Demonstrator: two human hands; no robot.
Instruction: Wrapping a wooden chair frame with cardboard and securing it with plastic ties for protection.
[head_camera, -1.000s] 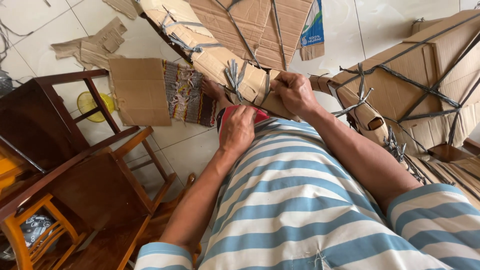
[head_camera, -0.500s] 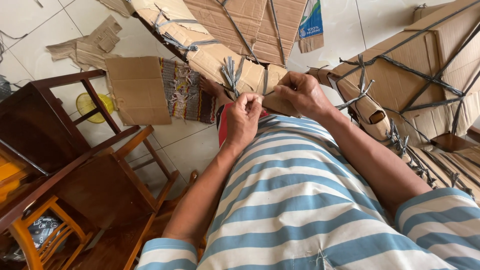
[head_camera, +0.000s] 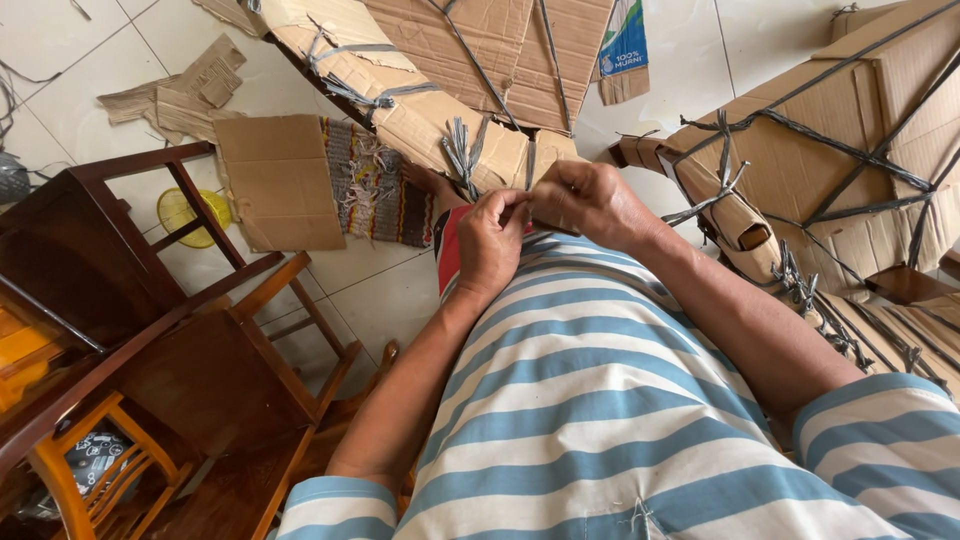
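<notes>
My left hand (head_camera: 489, 244) and my right hand (head_camera: 585, 201) meet in front of my striped shirt, fingertips together on a thin grey strap (head_camera: 530, 168) that wraps a long piece wrapped in cardboard (head_camera: 420, 105). Both hands pinch the strap where it crosses the piece's near end. Knotted grey strap ends (head_camera: 462, 150) stick up from the cardboard just left of my hands. A bare foot (head_camera: 428, 182) shows beneath the piece.
Dark wooden chairs (head_camera: 190, 330) stand at the left. A flat cardboard sheet (head_camera: 280, 180) and a woven mat (head_camera: 372, 190) lie on the white tile floor. More cardboard-wrapped, strapped bundles (head_camera: 820, 170) sit at the right, and a yellow round object (head_camera: 180, 210) lies behind a chair.
My left hand rose from my waist to the strap, and my right hand drew in toward it. Now both sets of fingertips touch at the strap.
</notes>
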